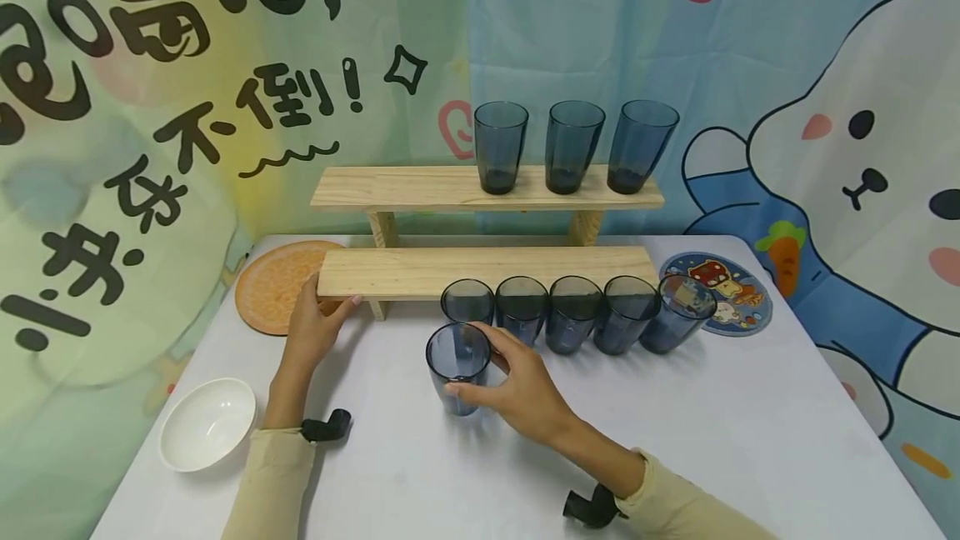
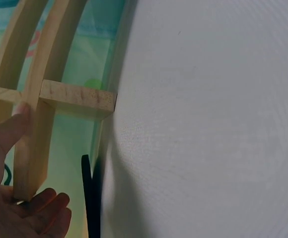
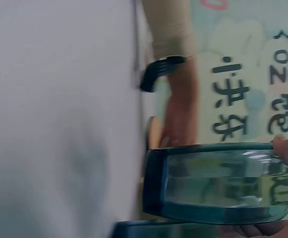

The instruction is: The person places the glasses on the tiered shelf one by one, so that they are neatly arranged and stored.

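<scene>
item: blue tumbler [image 1: 458, 367], frame centre, upright on counter [image 1: 750, 423]; right hand [image 1: 517, 390] is curling fingers round it. left hand [image 1: 315, 327] is pinching lower shelf [image 1: 487, 269]. handling: lifting straight, staying clear of row of tumblers [image 1: 573, 319].

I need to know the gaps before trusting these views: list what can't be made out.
- Head view: right hand covers the near side of the glass it grips.
- Right wrist view: motion blur; the glass is cut by the right edge.
- Left wrist view: shelf cut by the top edge; left hand cut at the corner.
- Head view: the shelf hides the orange mat's right part.
</scene>
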### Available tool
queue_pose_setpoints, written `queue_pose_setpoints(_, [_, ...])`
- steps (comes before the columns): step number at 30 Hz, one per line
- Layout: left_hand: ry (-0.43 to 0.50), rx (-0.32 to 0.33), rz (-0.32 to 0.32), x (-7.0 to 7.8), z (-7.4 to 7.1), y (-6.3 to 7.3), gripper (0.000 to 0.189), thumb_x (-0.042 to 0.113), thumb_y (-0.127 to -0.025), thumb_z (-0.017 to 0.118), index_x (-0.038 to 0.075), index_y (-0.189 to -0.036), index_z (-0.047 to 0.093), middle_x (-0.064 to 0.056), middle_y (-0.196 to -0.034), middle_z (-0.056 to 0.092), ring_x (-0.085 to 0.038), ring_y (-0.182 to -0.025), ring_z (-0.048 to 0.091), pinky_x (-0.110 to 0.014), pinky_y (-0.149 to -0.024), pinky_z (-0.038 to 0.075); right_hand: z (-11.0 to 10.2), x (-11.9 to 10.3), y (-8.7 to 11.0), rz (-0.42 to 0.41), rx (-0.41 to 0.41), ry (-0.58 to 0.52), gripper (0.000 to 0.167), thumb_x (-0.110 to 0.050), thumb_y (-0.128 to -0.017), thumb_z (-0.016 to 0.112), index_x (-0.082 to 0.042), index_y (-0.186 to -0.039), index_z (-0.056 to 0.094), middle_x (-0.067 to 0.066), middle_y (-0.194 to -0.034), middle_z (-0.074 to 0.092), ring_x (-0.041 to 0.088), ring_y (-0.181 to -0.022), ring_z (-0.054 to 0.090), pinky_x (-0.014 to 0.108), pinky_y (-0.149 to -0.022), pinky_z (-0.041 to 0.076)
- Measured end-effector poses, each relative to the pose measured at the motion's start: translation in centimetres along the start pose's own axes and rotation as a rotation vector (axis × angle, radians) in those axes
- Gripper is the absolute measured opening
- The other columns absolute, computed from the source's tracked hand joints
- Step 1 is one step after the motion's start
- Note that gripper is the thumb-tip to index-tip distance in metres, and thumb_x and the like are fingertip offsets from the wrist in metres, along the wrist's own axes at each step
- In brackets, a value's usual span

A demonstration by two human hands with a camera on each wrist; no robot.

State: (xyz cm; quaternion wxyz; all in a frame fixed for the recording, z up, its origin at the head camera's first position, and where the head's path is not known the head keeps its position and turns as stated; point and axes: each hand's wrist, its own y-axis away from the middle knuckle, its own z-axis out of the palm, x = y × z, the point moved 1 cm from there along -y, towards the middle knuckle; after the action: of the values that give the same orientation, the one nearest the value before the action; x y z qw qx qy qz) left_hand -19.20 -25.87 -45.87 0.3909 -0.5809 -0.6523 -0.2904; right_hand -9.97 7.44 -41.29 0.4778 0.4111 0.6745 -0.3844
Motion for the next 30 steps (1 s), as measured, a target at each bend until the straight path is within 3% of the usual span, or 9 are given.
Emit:
queue_pose_setpoints(8, [0.002, -0.007, 0.0, 0.0, 0.0, 0.0, 0.087, 0.032, -0.103, 0.072, -0.004, -0.164, 0.021, -0.031, -0.162, 0.036, -0.045, -0.15, 0.038, -0.059, -0.122, 0.034, -1.9, -4.9, -1.4, -0.016, -0.075, -0.04, 0.081, -0.027, -0.089, 0.089, -0.015, -0.157, 0.048, 0.005, -0.155, 0.052, 0.023, -0.142, 0.055, 0.029, -0.116, 0.045])
queue_pose_setpoints(15, [0.013, -0.008, -0.002, 0.1, 0.0, 0.0, 0.088, 0.032, -0.103, 0.072, -0.004, -0.164, 0.021, -0.031, -0.161, 0.035, -0.045, -0.151, 0.038, -0.059, -0.122, 0.035, -3.1, -8.4, -4.3, -0.069, -0.076, -0.001, 0.077, -0.027, -0.091, 0.086, -0.015, -0.157, 0.048, 0.004, -0.151, 0.056, 0.021, -0.14, 0.057, 0.038, -0.114, 0.049])
queue_pose_setpoints(20, [0.015, -0.016, -0.007, -0.2, -0.1, 0.0, 0.09, 0.034, -0.102, 0.072, -0.003, -0.165, 0.018, -0.031, -0.163, 0.032, -0.045, -0.152, 0.036, -0.057, -0.123, 0.035, -3.6, -10.3, -7.2, -0.128, -0.048, 0.06, 0.07, -0.028, -0.093, 0.084, -0.014, -0.154, 0.052, 0.004, -0.145, 0.06, 0.017, -0.139, 0.058, 0.033, -0.117, 0.046])
queue_pose_setpoints(26, [0.025, -0.017, -0.003, -0.3, -0.2, -0.1, 0.09, 0.034, -0.102, 0.072, -0.003, -0.165, 0.019, -0.031, -0.163, 0.032, -0.045, -0.151, 0.037, -0.056, -0.122, 0.036, -4.0, -11.8, -11.4, -0.177, 0.025, 0.115, 0.07, -0.033, -0.093, 0.083, -0.016, -0.154, 0.053, 0.003, -0.134, 0.065, 0.016, -0.125, 0.065, 0.037, -0.102, 0.055])
queue_pose_setpoints(30, [0.029, -0.011, 0.006, -0.3, -0.1, -0.1, 0.087, 0.032, -0.102, 0.073, -0.004, -0.163, 0.021, -0.031, -0.161, 0.034, -0.045, -0.149, 0.04, -0.056, -0.121, 0.038, -4.2, -12.2, -14.2, -0.167, 0.106, 0.138, 0.072, -0.037, -0.092, 0.084, -0.012, -0.153, 0.053, 0.007, -0.137, 0.064, 0.019, -0.123, 0.064, 0.038, -0.098, 0.055])
